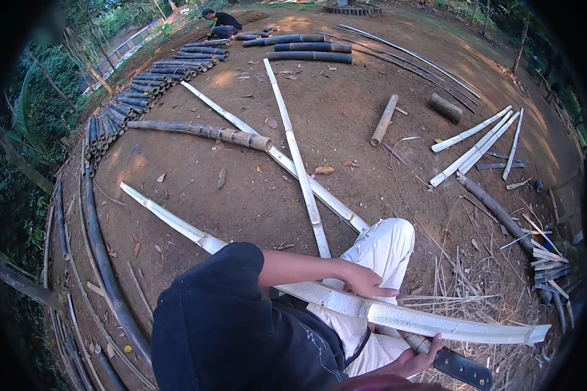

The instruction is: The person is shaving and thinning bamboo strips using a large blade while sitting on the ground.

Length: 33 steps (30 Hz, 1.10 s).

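Note:
A long split bamboo strip, pale inside, lies across my lap from the left to the lower right. My left hand rests at its far edge near my knee, fingers stretched to the right. Their undersides are hidden. Below the strip, my right hand is closed round a black flat-bladed tool with small round marks near its end. Part of that tool is hidden by the hand. A brownish rounded piece shows between the right hand and the strip; whether it belongs to the tool I cannot tell.
Two crossed bamboo strips lie ahead, under a whole bamboo pole. Dark bamboo lengths line the far left. More pale strips and shavings lie right. Another person crouches far off.

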### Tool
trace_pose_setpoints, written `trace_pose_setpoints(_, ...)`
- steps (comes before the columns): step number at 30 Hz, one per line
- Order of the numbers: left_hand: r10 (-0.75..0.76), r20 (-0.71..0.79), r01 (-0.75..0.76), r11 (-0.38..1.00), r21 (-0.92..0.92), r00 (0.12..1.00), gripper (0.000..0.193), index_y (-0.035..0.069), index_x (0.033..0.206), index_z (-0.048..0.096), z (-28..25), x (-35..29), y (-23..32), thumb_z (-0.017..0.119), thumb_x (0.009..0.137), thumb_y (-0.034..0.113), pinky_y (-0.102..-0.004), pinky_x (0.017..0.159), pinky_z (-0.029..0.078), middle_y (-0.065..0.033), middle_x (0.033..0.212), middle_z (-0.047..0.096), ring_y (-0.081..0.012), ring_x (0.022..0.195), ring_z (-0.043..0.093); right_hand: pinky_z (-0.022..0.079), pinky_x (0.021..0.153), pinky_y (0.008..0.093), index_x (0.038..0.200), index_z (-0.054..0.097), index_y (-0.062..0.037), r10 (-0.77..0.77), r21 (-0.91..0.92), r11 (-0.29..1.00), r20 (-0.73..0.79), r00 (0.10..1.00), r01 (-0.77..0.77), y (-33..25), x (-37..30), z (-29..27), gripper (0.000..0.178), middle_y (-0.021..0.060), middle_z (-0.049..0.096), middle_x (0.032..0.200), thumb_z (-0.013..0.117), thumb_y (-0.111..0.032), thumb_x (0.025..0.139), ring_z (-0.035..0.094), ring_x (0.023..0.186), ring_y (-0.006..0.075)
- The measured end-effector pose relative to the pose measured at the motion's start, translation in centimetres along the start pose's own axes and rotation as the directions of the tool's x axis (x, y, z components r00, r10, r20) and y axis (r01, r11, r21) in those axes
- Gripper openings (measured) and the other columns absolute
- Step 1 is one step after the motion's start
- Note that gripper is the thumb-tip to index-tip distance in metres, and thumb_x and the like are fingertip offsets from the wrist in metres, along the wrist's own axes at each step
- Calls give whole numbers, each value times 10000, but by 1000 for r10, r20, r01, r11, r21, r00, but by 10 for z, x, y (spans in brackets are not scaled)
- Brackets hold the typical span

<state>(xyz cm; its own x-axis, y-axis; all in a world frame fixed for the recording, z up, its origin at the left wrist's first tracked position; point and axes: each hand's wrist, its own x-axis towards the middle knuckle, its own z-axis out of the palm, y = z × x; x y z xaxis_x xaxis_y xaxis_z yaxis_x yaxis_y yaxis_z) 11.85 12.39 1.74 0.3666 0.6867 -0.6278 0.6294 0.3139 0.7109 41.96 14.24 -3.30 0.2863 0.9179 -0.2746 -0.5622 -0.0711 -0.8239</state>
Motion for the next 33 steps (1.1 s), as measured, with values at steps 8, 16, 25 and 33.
trace_pose_setpoints(8,1,16,3,962,-275,1000,822,-5,1316,589,-21,-34,-60,264,1019,689,-358,1024,487,-188,1189,659,-251,1145,630,530,992,418,1185,601,39,4,124,992,35,999,-8,-34,62,37,298,155,660,1148,663,-115,938,654,1088,265)
trace_pose_setpoints(16,10,381,208,825,-525,924,561,28,1027,539,-27,-6,5,401,1044,571,-334,475,555,-147,686,652,-210,538,664,508,606,307,794,584,-68,-355,-249,909,-40,934,335,-79,51,45,216,27,633,722,786,-54,868,622,627,146)
trace_pose_setpoints(25,92,427,138,868,-477,899,566,-2,1167,517,8,56,35,377,1063,537,-356,532,579,-159,729,676,-243,580,698,507,609,465,767,613,-37,-344,-922,-154,388,855,356,-42,-71,-13,165,156,629,683,709,-109,654,638,637,377)
trace_pose_setpoints(33,12,287,138,857,-496,958,586,-5,1239,529,20,48,14,393,1060,536,-347,490,569,-143,740,665,-229,530,676,477,595,438,773,630,-11,-265,-982,109,124,956,158,5,-85,-6,155,179,648,679,731,-120,731,643,612,351)
